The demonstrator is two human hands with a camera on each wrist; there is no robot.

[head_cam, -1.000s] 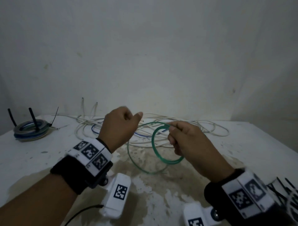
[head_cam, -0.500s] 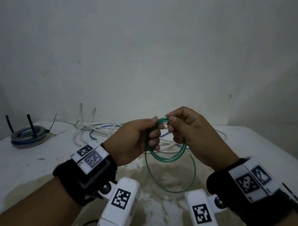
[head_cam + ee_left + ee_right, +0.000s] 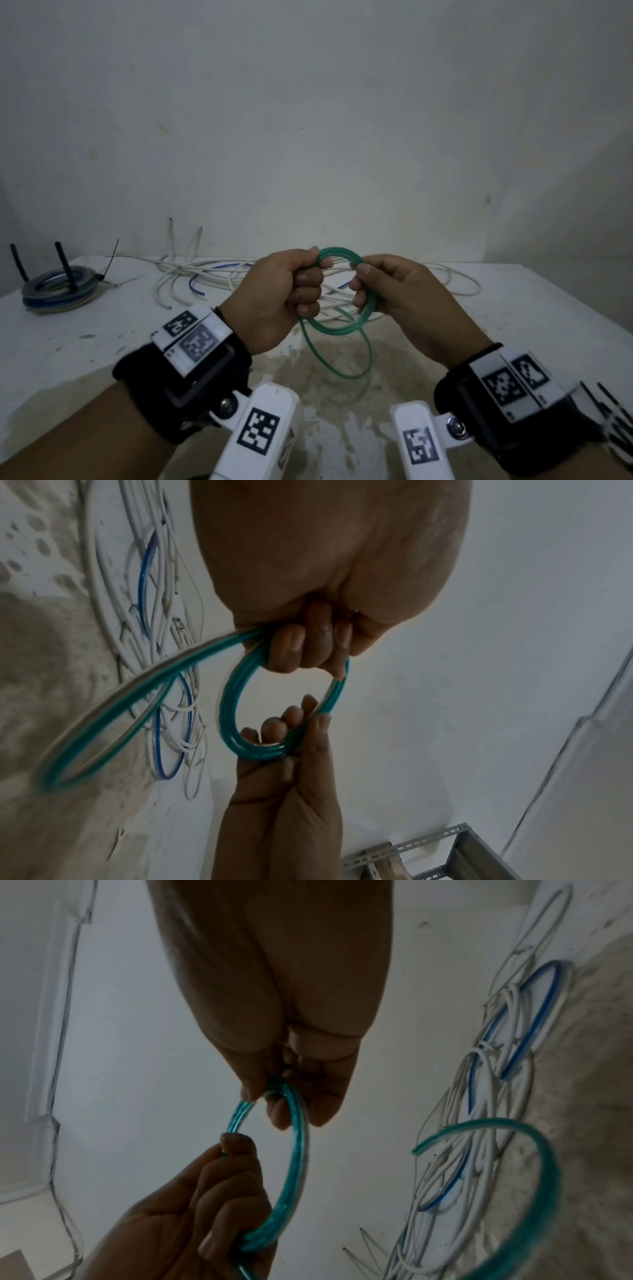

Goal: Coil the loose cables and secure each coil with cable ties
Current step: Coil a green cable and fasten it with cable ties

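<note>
A green cable (image 3: 337, 329) is wound into a small coil held up above the table. My left hand (image 3: 301, 287) grips the coil's left side with curled fingers (image 3: 308, 647). My right hand (image 3: 368, 284) pinches the coil's right side between thumb and fingers (image 3: 274, 1110). A loose green tail (image 3: 363, 359) hangs below in a wide loop; its free end (image 3: 416, 1150) shows in the right wrist view. Behind the hands lies a tangle of loose white and blue cables (image 3: 212, 277).
A tied coil of blue and grey cable (image 3: 58, 291) with black ties sticking up sits at the far left of the white table (image 3: 68, 342). Black cable ties (image 3: 613, 414) lie at the right edge. A white wall (image 3: 308, 137) stands close behind.
My left hand moved in from the left and took hold of the coil. Both hands rose slightly and drew together, and another turn joined the coil, shortening the hanging loop.
</note>
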